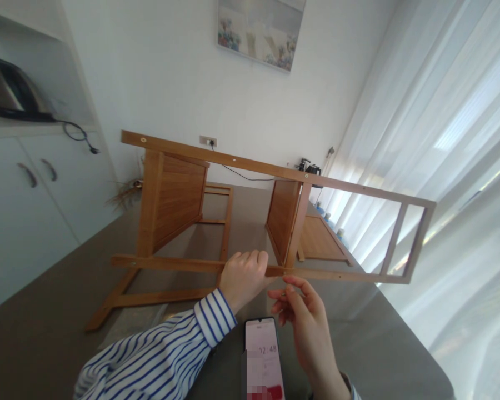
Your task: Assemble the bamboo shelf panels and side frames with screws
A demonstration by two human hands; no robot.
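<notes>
A wooden rack (270, 172) with slatted shelf panels lies on its side on the dark table. My left hand (245, 278) is wrapped around its near rail, left of the joint with a panel. Just right of it, my right hand (304, 308) is closed in a pinch by that joint. A small thin piece shows between its fingertips, too small to name. Two shelf panels stand between the side frames: the left panel (179, 197) and the middle panel (281, 216). Below my hands lies a phone (260, 339) with a timer on its screen.
Another wooden panel (323, 239) lies on the table (358, 328) behind the rack's right part. A clear plastic bag (129, 325) is under the left end. Small bottles (340, 234) line the far right edge near the curtain (462, 166). A kettle (14, 89) stands on the left counter.
</notes>
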